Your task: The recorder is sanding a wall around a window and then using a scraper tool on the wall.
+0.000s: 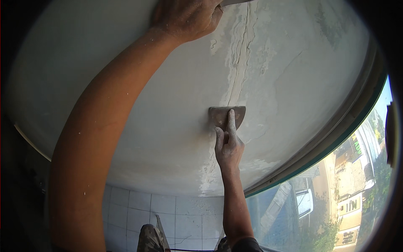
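Observation:
My right hand (229,147) grips a putty knife (220,115) by its handle, the index finger stretched along the wide dark blade. That blade lies against a pale grey wall (168,109), over the lower end of a long crack (242,50) with rough, flaking whitish filler along both sides. Higher up, my left hand (191,17) is closed near the top edge of the view. A thin flat grey tool (235,2) juts out to the right of its fingers, mostly cut off by the picture edge. White dust speckles both arms and hands.
At the right, a dark window frame (319,147) borders glass with buildings, greenery and a white vehicle (304,202) outside. Below is a floor of pale square tiles (163,205) with scattered crumbs near the wall. A camouflage-clad leg (150,239) shows at the bottom.

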Demonstrator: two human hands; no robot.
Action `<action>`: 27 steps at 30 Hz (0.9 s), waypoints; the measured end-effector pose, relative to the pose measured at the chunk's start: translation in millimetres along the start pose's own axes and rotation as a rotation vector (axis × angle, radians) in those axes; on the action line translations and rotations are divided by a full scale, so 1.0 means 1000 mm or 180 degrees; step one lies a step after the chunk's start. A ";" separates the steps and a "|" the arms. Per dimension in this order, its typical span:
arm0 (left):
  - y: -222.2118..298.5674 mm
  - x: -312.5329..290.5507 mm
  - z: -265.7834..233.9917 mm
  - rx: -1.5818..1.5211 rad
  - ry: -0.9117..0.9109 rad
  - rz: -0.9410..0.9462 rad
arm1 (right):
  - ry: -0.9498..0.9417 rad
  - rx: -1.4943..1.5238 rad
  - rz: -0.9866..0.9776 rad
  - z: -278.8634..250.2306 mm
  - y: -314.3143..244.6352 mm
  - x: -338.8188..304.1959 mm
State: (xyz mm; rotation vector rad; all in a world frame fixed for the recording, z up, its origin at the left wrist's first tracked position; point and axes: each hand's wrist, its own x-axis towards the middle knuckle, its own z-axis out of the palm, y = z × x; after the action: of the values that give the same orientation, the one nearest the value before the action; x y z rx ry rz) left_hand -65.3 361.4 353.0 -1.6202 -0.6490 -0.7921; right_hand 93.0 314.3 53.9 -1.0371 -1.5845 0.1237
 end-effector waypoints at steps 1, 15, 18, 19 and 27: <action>0.001 -0.001 0.003 -0.0074 0.0021 -0.0021 | -0.0047 0.0016 0.0133 0.003 0.001 0.010; -0.003 0.000 -0.003 -0.0038 -0.0028 0.0002 | -0.0219 -0.0110 0.0247 -0.005 -0.009 0.004; -0.003 -0.002 -0.001 -0.0054 0.0053 0.0053 | -0.0127 -0.0154 0.0170 0.001 -0.009 0.004; -0.004 -0.003 0.001 -0.0054 0.0093 0.0066 | -0.0097 -0.0214 0.0201 0.003 -0.009 0.005; -0.002 -0.002 0.000 -0.0029 0.0042 0.0034 | 0.0029 -0.0058 0.0015 0.005 -0.007 0.011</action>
State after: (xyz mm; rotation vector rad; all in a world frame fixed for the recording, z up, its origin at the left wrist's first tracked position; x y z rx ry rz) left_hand -67.9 362.0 352.2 -1.6242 -0.6275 -0.7984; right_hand 86.2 319.6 64.9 -1.0542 -1.5776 0.1078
